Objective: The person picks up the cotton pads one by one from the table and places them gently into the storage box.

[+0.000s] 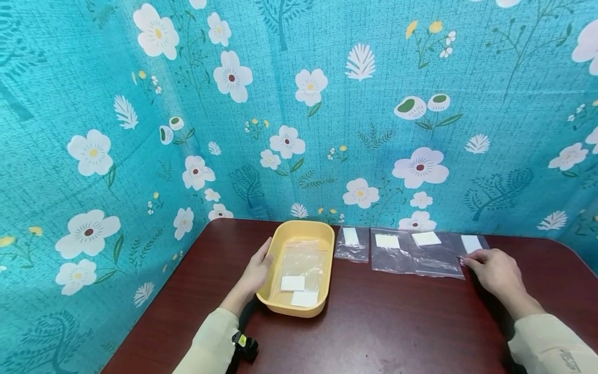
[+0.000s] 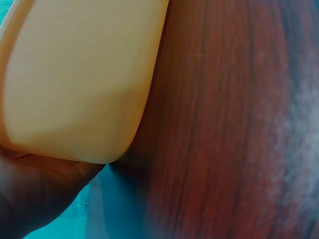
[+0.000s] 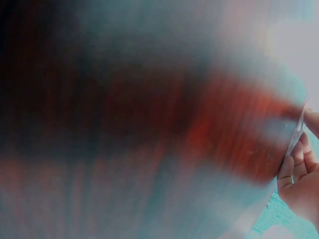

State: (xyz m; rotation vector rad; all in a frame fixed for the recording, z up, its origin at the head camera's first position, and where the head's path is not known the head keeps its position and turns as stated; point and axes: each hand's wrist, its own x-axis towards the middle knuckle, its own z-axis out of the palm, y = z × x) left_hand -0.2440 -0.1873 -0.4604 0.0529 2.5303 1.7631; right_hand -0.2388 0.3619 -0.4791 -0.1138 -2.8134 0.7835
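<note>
My left hand grips the left side of a yellow plastic tray. The left wrist view shows that hand against the tray's outer wall, its fingers partly hidden. Inside the tray lie clear plastic bags and two white rectangular pieces. On the right, my right hand pinches the edge of a clear plastic bag with a white piece at it. From the right wrist, the fingers show at the bag's thin edge.
More clear bags lie in a row along the back of the dark red wooden table, each with a white piece on or in it. A blue flowered cloth hangs behind the table and at its left.
</note>
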